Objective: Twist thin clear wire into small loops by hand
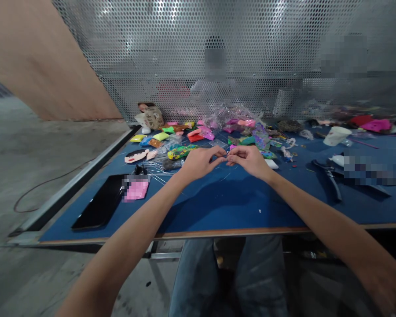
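Above the blue tabletop (218, 215), my left hand (201, 162) and my right hand (249, 162) meet at their fingertips. Thumb and fingers of each are pinched together. Whatever sits between them is too small to make out; a speck of purple and blue shows just behind the fingertips. Left of my left hand lies a yellow, green and blue mottled lump (181, 152), with a dark grey packet (172, 164) and thin clear strands near it. Past my right hand, a purple and green mottled mass (261, 137) rests among scraps.
A black tablet or phone (100, 202) and a pink packet (137, 189) lie at the left. Behind them is a flat face-shaped piece (136, 156). Colourful packets (161, 136) and clear plastic (229, 116) line the perforated metal screen (185, 53). Dark-handled pliers (330, 180) and a white cup (336, 135) are at right.
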The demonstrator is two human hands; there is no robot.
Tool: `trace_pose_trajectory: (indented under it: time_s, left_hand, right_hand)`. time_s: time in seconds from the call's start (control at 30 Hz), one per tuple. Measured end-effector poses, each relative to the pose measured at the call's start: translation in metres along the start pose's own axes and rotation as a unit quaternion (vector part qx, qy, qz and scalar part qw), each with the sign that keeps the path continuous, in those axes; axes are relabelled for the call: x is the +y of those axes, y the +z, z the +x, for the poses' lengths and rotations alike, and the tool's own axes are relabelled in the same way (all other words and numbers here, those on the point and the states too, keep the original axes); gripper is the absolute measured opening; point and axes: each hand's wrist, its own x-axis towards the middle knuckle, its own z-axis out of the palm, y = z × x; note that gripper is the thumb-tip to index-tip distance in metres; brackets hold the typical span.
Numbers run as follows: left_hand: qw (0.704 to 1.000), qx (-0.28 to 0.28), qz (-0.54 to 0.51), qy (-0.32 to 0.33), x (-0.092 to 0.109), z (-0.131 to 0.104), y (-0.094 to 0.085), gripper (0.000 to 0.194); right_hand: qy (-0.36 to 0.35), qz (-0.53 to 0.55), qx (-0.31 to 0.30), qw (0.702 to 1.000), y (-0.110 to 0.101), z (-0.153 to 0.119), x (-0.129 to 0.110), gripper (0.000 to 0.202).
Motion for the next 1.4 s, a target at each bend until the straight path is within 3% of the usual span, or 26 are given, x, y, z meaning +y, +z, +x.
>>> trace_pose_trajectory:
  time_s: [0.17,0.27,0.37,0.4,0.47,0.6,0.77,0.83,0.97,1.17,1.4]
  left_hand:
    - [0.999,0.038,-0.023,-0.003,0.006,0.001,-0.003,0.031]
    - [0.987,0.121,-0.105,-0.005,0.004,0.003,-0.001,0.041]
    - [0.952,0.191,-0.234,-0.042,-0.006,0.005,0.004,0.045]
    - [0.944,0.183,-0.269,-0.056,-0.01,0.005,0.006,0.051]
    - [0.951,0.117,-0.281,-0.049,-0.014,0.005,0.009,0.052]
    - [0.979,0.011,-0.19,0.069,-0.007,0.002,0.012,0.034]
    - [0.977,0.033,-0.16,0.14,0.002,0.003,0.008,0.02]
    - [0.978,0.04,-0.143,0.15,0.002,0.003,0.004,0.022]
    - [0.978,0.003,-0.062,0.198,0.003,0.0,-0.002,0.025]
    - [0.979,0.055,-0.016,0.194,0.011,-0.004,0.0,0.028]
    - [0.976,-0.044,-0.019,0.213,0.007,-0.003,-0.001,0.03]
  right_hand:
    - [-0.015,0.043,0.038,0.998,0.004,0.002,0.003,0.03]
    - [-0.009,0.094,0.081,0.992,0.001,0.005,0.005,0.032]
    - [0.032,0.168,0.107,0.979,-0.005,0.007,0.005,0.034]
    - [0.05,0.196,0.106,0.974,-0.006,0.008,0.005,0.033]
    - [0.083,0.249,0.091,0.961,-0.008,0.008,0.004,0.031]
    - [0.13,0.326,0.028,0.936,-0.006,0.006,0.005,0.025]
    - [0.128,0.347,-0.036,0.928,0.0,0.002,0.004,0.024]
    - [0.135,0.343,-0.039,0.929,0.002,0.001,0.002,0.024]
    - [0.139,0.314,-0.039,0.938,0.004,-0.001,0.0,0.027]
    - [0.146,0.296,-0.029,0.943,0.004,0.0,0.001,0.026]
    - [0.169,0.306,-0.046,0.936,0.007,-0.001,-0.002,0.026]
